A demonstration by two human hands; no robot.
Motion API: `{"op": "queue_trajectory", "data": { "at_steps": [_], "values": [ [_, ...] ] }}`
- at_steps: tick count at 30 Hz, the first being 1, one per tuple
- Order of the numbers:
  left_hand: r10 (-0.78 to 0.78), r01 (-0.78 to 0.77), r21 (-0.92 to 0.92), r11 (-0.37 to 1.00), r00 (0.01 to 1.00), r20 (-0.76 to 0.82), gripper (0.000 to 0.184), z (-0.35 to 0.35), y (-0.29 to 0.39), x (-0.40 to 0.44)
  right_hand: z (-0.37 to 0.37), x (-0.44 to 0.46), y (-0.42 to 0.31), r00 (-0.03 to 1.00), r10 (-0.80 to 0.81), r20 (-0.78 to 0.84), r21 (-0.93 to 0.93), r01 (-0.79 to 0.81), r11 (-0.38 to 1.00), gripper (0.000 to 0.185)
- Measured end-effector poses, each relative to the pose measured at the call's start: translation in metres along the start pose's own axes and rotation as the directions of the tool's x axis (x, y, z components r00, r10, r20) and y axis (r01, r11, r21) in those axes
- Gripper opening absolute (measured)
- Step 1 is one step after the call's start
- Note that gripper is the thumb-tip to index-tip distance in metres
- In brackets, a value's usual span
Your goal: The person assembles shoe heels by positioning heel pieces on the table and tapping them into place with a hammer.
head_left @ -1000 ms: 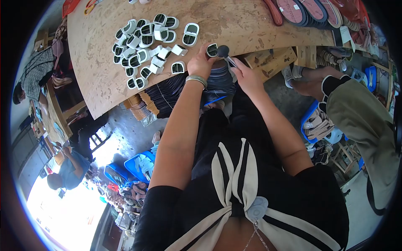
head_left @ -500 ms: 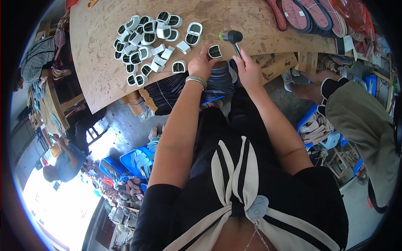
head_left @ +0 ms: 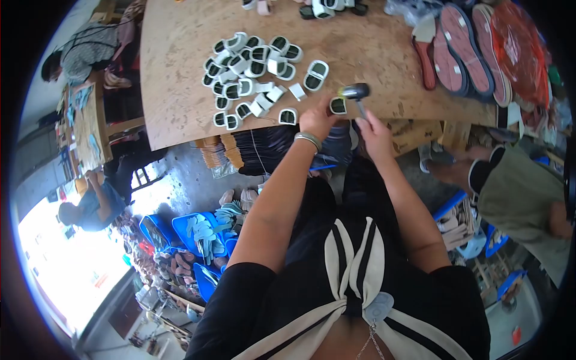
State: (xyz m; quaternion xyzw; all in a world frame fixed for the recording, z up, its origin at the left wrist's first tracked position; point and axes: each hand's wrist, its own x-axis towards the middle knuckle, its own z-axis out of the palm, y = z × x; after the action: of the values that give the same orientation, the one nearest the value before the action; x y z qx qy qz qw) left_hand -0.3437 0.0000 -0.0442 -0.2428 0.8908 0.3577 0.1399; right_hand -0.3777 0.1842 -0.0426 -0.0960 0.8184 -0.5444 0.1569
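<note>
My right hand (head_left: 375,133) is wrapped round the thin handle of a hammer (head_left: 355,91) with a thick dark head and a yellowish face. The hammer head is just above and right of a small white-rimmed piece with a dark inside (head_left: 338,106), near the table's front edge. At that piece's left side is my left hand (head_left: 318,122), a bangle on its wrist, its fingers closed on the edge. A similar white-rimmed piece (head_left: 288,116) lies left of this hand. A longer one (head_left: 316,75) rests further back, beside a heaped pile of white pieces (head_left: 247,66).
The wooden table (head_left: 180,90) bears pink-and-navy soles (head_left: 459,48), a red-handled brush (head_left: 425,57) and a red plastic bag (head_left: 519,48) at right. Stacked dark sheets (head_left: 273,147) sit below its edge. One person (head_left: 522,192) is close at right; others are at left.
The view has shifted, so the table and pile appear further right and lower. The hammer head has come closer to the piece at my left hand.
</note>
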Motion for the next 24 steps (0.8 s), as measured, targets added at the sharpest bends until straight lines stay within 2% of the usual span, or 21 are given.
{"op": "queue_trajectory", "data": {
  "at_steps": [2, 3, 4, 5, 7, 9, 11, 13, 14, 17, 20, 24],
  "values": [
    [0.079, -0.089, -0.073, 0.993, 0.988, -0.136, 0.059, -0.001, -0.004, -0.004, -0.011, 0.019, 0.005, 0.972, 0.230, 0.046, 0.243, -0.234, 0.941, 0.034],
    [0.119, -0.142, -0.105, 0.984, 0.973, -0.198, 0.058, -0.001, -0.003, -0.006, -0.025, 0.033, -0.016, 0.955, 0.280, 0.099, 0.294, -0.297, 0.908, 0.036],
    [0.157, -0.223, -0.242, 0.944, 0.952, -0.264, 0.056, -0.013, 0.001, -0.010, -0.035, 0.047, -0.021, 0.933, 0.322, 0.163, 0.369, -0.360, 0.857, 0.036],
    [0.130, -0.240, -0.276, 0.931, 0.923, -0.363, 0.054, -0.027, 0.004, -0.013, -0.046, 0.064, -0.022, 0.907, 0.354, 0.227, 0.435, -0.420, 0.796, 0.037],
    [0.002, -0.111, -0.285, 0.952, 0.934, -0.356, 0.057, -0.067, 0.001, -0.013, -0.060, 0.097, -0.013, 0.902, 0.359, 0.241, 0.476, -0.432, 0.766, 0.037],
    [0.038, -0.063, -0.032, 0.998, 0.858, -0.512, 0.069, -0.091, -0.029, -0.003, -0.066, 0.119, -0.005, 0.899, 0.355, 0.258, 0.522, -0.439, 0.731, 0.036],
    [-0.038, 0.096, 0.096, 0.991, 0.874, -0.484, 0.081, -0.118, -0.029, 0.000, -0.069, 0.136, 0.002, 0.904, 0.328, 0.276, 0.582, -0.428, 0.692, 0.036],
    [0.055, 0.035, 0.171, 0.985, 0.869, -0.492, 0.088, -0.134, -0.018, 0.009, -0.064, 0.142, 0.015, 0.904, 0.308, 0.297, 0.597, -0.428, 0.679, 0.037],
    [0.067, 0.020, 0.179, 0.984, 0.880, -0.470, 0.086, -0.139, -0.008, 0.018, -0.063, 0.145, 0.022, 0.902, 0.301, 0.309, 0.603, -0.431, 0.672, 0.038],
    [0.253, -0.189, 0.183, 0.965, 0.857, -0.448, 0.064, -0.144, 0.012, 0.067, -0.055, 0.147, 0.014, 0.891, 0.375, 0.258, 0.481, -0.455, 0.750, 0.040],
    [0.239, -0.193, 0.148, 0.970, 0.865, -0.442, 0.056, -0.150, 0.042, 0.137, -0.052, 0.148, 0.016, 0.893, 0.395, 0.215, 0.514, -0.447, 0.732, 0.041],
    [0.366, -0.196, 0.377, 0.905, 0.811, -0.457, 0.056, -0.153, 0.069, 0.216, -0.053, 0.149, 0.015, 0.899, 0.385, 0.207, 0.508, -0.435, 0.743, 0.041]
  ]
}}
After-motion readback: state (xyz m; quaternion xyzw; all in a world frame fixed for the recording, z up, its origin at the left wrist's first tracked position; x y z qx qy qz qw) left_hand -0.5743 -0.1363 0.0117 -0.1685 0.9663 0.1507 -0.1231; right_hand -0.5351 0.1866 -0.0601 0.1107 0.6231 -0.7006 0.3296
